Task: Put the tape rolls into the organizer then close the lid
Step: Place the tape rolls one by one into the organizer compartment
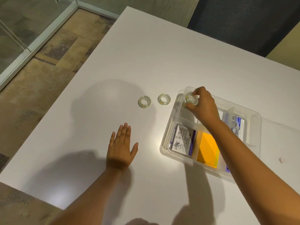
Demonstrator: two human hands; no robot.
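Right hand (203, 107) is positioned over the far-left corner compartment of the clear plastic organizer (254, 125). Its fingers (197, 91) are clamped on a transparent tape roll (191, 100): fingertips on the roll's far edge, thumb on its near edge. The held roll sits at or just above the organizer's rim level, inside the corner outline; whether it touches the compartment floor cannot be determined.

Left hand (121, 146) lies flat, palm down, on the white surface (162, 54), fingers straight and held close together with the thumb spread, holding nothing. It is well apart from the organizer and from all rolls.

Two further tape rolls remain on the surface, lying flat, left of the organizer. The nearer roll (164, 99) lies just beside the organizer's far-left corner, not touching it. The farther roll (144, 101) lies to its left, close by with a clear gap between the two.

Organizer contents observed: a purple-and-white printed packet (183, 140) in the near-left compartment; a stack of orange sticky notes (207, 148) in the adjoining compartment to its right; a blue-and-white printed package (237, 125) in the right-hand section, partly hidden by the right forearm. The organizer stands open. A transparent sheet edge shows right of the organizer; whether this is the lid cannot be confirmed.
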